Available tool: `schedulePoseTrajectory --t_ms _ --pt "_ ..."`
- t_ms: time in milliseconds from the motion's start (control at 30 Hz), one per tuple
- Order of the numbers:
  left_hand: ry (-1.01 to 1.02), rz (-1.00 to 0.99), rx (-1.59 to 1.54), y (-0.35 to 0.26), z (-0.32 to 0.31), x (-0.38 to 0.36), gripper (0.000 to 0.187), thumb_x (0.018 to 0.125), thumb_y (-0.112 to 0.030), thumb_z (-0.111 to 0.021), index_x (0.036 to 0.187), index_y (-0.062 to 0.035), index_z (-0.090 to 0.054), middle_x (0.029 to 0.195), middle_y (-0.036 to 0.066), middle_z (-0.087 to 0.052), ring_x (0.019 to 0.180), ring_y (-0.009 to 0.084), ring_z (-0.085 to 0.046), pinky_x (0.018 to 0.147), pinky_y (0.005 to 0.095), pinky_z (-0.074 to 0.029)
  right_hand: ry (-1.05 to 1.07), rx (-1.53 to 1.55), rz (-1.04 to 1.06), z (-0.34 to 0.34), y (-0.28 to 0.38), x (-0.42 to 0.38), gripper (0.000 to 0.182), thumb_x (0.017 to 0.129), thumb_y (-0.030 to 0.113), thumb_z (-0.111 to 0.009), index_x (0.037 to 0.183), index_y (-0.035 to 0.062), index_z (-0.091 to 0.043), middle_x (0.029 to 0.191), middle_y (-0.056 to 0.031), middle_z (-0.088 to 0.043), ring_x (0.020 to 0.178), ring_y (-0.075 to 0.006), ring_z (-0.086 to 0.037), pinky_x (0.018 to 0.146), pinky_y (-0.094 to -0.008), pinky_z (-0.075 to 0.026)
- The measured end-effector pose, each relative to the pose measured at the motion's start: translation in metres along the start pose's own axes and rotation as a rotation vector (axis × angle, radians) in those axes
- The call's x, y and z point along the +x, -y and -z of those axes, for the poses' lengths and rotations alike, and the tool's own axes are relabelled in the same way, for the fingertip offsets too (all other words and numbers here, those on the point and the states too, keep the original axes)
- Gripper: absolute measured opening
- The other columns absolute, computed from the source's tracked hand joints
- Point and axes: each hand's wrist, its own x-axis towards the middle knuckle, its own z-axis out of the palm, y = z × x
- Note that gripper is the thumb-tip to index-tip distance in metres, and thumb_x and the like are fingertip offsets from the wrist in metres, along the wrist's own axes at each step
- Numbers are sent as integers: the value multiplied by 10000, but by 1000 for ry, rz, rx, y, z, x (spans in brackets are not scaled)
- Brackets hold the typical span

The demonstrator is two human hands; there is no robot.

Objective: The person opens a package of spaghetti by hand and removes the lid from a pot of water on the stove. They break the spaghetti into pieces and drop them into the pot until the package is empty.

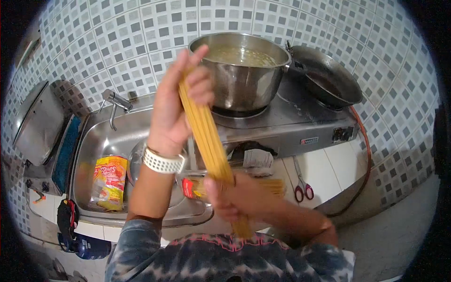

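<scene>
A thick bundle of dry spaghetti [206,134] is held at a slant in front of me, its upper end close to the pot. My left hand [176,91], with a white perforated band at the wrist, is closed around the upper part, one finger pointing up. Lower down, my right hand [244,195] is wrapped around the same bundle and slightly blurred. Spaghetti ends stick out below it. Behind my left hand stands a large steel pot [249,89] of bubbling liquid. A pasta packet [274,187] lies partly hidden behind my right hand.
The pot stands on a gas stove [291,136], beside a dark wok [329,77]. Scissors [303,190] lie on the white tiled counter [324,176]. At left, a steel sink [141,120] holds a red and yellow packet [110,183] below the faucet [116,100]. An orange hose [369,150] hangs at right.
</scene>
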Motion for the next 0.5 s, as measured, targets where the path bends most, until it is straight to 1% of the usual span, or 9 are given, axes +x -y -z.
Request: schedulePoseTrajectory --t_ms 100,200,267,333,367,400,467,500 --pt "-255 -184 485 -9 -29 -2 489 859 -324 -520 1204 -15 -365 1070 139 -514 867 210 -573 664 244 -480 -127 -295 24 14 24 2 307 842 371 -543 715 116 -429 544 48 -364 408 -44 -331 364 -197 -278" --pt "-345 -611 1476 -30 -17 -26 609 806 -364 -582 1235 -3 -343 1300 219 -336 1150 330 -419 878 403 -412 -241 -621 30 38 44 -5 293 835 372 -551 737 110 -464 564 43 -413 422 -43 -372 371 -196 -304" --pt "-70 -786 2076 -20 -31 -37 619 781 -407 -565 1242 -40 -374 1343 177 -298 1190 297 -374 952 392 -334 -303 -814 0 53 55 -8 285 832 370 -556 753 105 -487 581 40 -431 436 -43 -401 375 -193 -320" --pt "216 -705 2575 -4 -38 -43 620 747 -401 -568 1243 -71 -397 1365 151 -282 1219 281 -340 997 394 -281 -316 -1033 38 58 64 -8 289 826 362 -563 811 77 -520 621 12 -489 497 -83 -464 435 -233 -381" --pt "341 -518 2768 8 -39 -45 616 726 -373 -579 1241 -83 -404 1364 146 -285 1229 281 -328 1004 401 -266 -315 -1142 50 59 66 -7 298 823 358 -566 839 63 -537 640 -2 -517 527 -103 -495 465 -253 -411" --pt "471 -302 2941 18 -39 -48 617 705 -345 -590 1239 -96 -411 1364 140 -288 1239 282 -316 1012 408 -252 -291 -1214 139 63 63 -3 312 817 358 -571 872 51 -541 674 -26 -543 573 -131 -516 519 -274 -425" --pt "545 -523 2980 30 -14 -37 531 654 -294 -613 1134 -106 -483 1227 127 -426 1138 268 -425 933 391 -340 -228 -1354 324 74 53 9 354 806 356 -580 937 29 -548 740 -73 -593 667 -186 -559 629 -317 -452" --pt "580 -638 2996 33 -2 -31 490 629 -268 -625 1081 -111 -519 1159 121 -495 1087 261 -479 894 382 -383 -278 -1442 185 67 56 11 392 792 348 -588 979 6 -546 835 -139 -614 790 -245 -573 750 -347 -426"
